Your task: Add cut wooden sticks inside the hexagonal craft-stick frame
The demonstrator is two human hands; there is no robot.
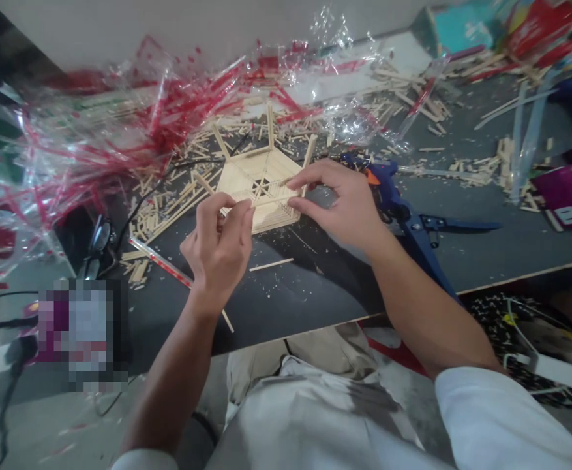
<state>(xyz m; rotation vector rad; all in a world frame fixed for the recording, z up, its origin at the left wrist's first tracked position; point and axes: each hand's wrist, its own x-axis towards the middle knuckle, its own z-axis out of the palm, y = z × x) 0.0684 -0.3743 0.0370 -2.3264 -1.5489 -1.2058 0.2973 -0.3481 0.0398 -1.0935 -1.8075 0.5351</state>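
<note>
A hexagonal model of thin wooden sticks (261,186) lies on the dark tabletop (315,281), with several upright sticks along its far rim. My left hand (220,245) is at its near left edge, fingers curled and pinched on a thin stick. My right hand (337,202) rests on the model's right edge, thumb and forefinger pinched on a stick at the rim. A blue glue gun with an orange tip (403,212) lies just behind my right wrist.
Loose wooden sticks (168,209) and clear-and-red plastic wrappers (134,124) cover the far and left table. A red-striped straw (161,261) and single stick (270,265) lie near my left hand. Purple box (567,192) at right; cables at both sides.
</note>
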